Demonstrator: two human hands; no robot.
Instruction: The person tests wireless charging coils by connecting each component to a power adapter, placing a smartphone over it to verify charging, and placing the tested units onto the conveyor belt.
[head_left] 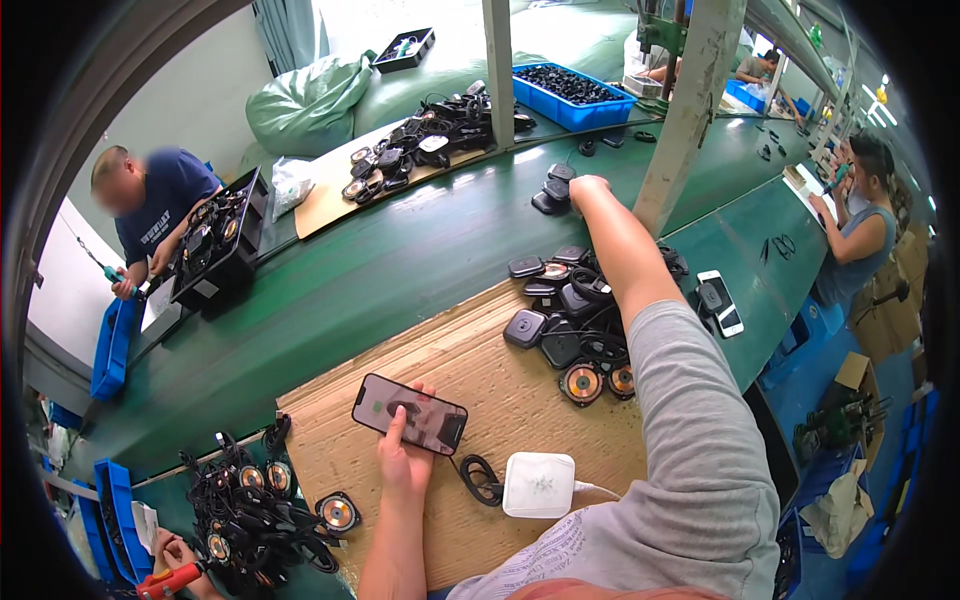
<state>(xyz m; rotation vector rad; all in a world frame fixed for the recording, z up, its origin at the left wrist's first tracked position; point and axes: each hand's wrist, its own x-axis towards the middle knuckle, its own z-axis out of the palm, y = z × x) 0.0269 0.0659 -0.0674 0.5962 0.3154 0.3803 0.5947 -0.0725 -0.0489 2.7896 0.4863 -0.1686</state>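
My left hand (403,462) grips a smartphone (445,421), thumb on its lit screen and fingertips showing past the far edge. A black cable (480,487) runs from under the phone toward a white square power adapter (538,486). My right arm is stretched across the bench, and the right hand (590,192) is closed at a small stack of black rounded-square wireless charger pads (550,201) on the green belt. Its fingertips are mostly hidden. Below that arm lies a heap of charger pads (562,342), some with copper coils exposed.
Cardboard (350,395) covers my bench beside the green conveyor belt (330,300). Coils with cables (250,510) are piled at lower left. A white phone (721,303) lies at right. Beyond stand a post (690,110) and blue bin (570,97). Co-workers sit left and right.
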